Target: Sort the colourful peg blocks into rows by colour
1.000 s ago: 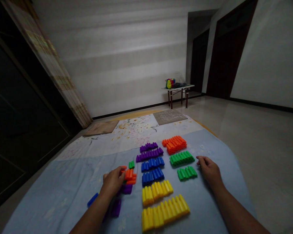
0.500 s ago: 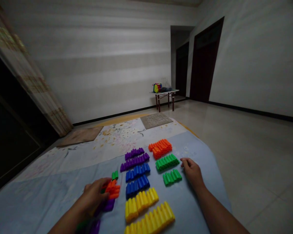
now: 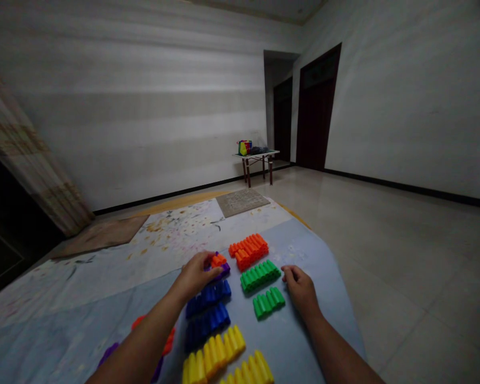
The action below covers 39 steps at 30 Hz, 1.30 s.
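In the head view, the left hand point(image 3: 197, 274) pinches orange tubes point(image 3: 219, 261) over the purple row point(image 3: 224, 271), just left of the orange stack point(image 3: 251, 250), whose row runs crosswise. The right hand point(image 3: 301, 290), farther off, curls loosely beside green tubes point(image 3: 261, 277), seemingly holding nothing.

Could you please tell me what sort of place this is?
Probably a room in a home: a long, patterned pale fabric curtain, a tall dark brown rectangular door and a floral white and blue cloth suggest this.
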Available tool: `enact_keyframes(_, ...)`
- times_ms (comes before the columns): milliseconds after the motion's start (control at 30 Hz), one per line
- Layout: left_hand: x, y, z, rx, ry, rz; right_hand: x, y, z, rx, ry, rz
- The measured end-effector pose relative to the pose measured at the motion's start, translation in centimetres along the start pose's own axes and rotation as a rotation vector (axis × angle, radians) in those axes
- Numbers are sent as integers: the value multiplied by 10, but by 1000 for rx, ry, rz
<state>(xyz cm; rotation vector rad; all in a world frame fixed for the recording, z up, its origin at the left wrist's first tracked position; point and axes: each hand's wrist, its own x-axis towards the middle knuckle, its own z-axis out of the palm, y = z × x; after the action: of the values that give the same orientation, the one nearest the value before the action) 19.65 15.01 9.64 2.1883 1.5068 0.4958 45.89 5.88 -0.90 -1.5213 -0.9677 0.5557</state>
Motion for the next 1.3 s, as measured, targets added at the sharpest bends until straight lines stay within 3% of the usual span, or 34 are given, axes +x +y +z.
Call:
enact_keyframes(133,28,32,22,177,28,26,0,-1,1,16,-8,6)
enact_keyframes(233,40,44,34,219,26,21,0,-1,2,11,-10,8)
enact_keyframes(567,64,40,57,276,-50,25,-1,-2,3,13,-10,9)
enact_keyframes(767,66,40,62,267,-30,9,-1,-5,3,22,6,12)
enact_keyframes(1033,42,36,48,172,61,-5,-1,-6,2,23,13,-14)
enact_keyframes(1300,-25,4,4,25,302,57,-1,-3,0,-21,-4,-9)
